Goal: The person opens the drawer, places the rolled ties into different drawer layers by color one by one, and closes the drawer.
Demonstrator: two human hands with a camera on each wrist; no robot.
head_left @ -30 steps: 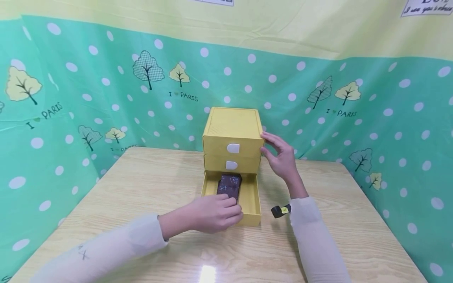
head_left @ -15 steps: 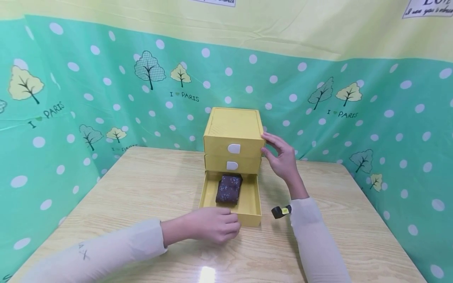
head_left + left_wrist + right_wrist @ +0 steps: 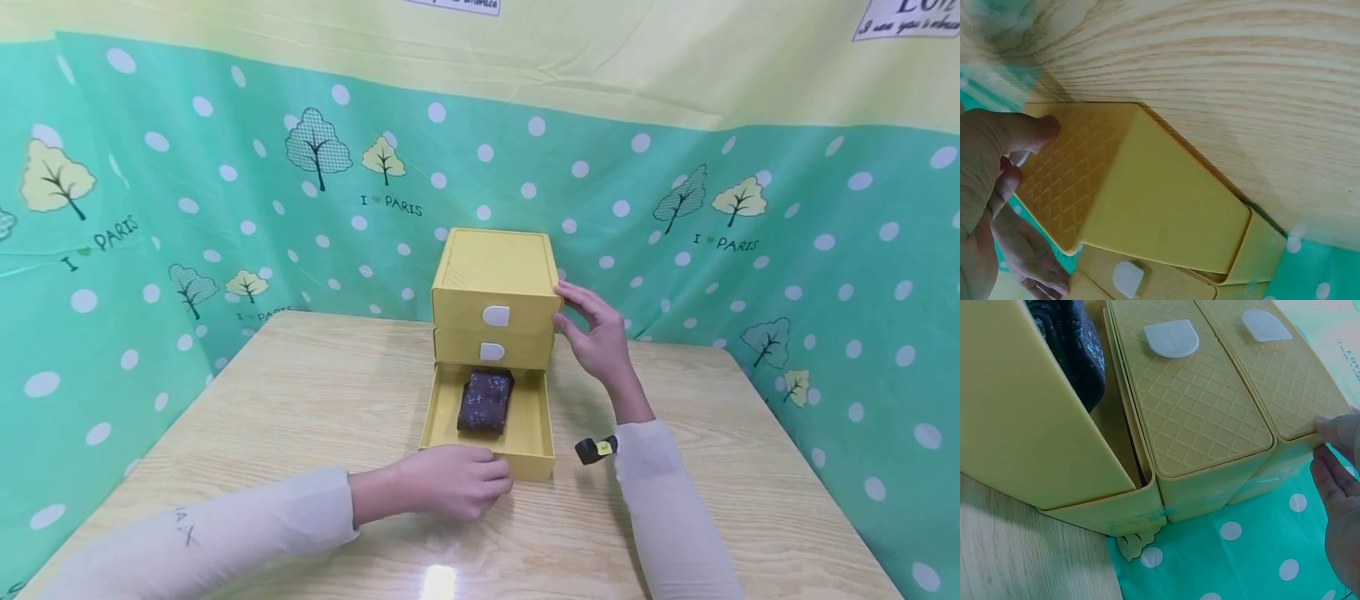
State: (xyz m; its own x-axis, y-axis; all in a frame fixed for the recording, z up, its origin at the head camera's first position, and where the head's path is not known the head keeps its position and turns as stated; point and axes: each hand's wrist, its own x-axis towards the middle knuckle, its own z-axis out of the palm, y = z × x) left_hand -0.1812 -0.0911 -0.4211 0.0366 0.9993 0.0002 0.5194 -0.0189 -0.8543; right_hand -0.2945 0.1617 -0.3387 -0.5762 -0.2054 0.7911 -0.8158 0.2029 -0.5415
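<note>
Three yellow drawers stacked in one small cabinet (image 3: 491, 279) at the back middle of the wooden desk (image 3: 300, 408). Upper two pushed in, each with a white tab handle; bottom drawer (image 3: 525, 450) pulled out toward the person. Inside it, one dark folded cloth (image 3: 486, 401) with small pale specks, lying lengthwise near the middle, closer to the back, clear of the front wall.

Left hand (image 3: 450, 482) down on the desk against the front panel of the open drawer, fingers curled onto its front face and lower left corner, thumb (image 3: 1029, 128) pressed flat on the quilted front in the left wrist view. Gripping the front, apparently; handle itself hidden behind the fingers.

Right hand (image 3: 592, 329) raised beside the cabinet's right side, fingers nearly straight and slightly spread, fingertips (image 3: 1335, 430) touching the right edge of the top drawer, holding nothing. Small black and yellow device (image 3: 596, 448) strapped at the right wrist.

Green dotted cloth with trees (image 3: 225, 192) all around behind.
</note>
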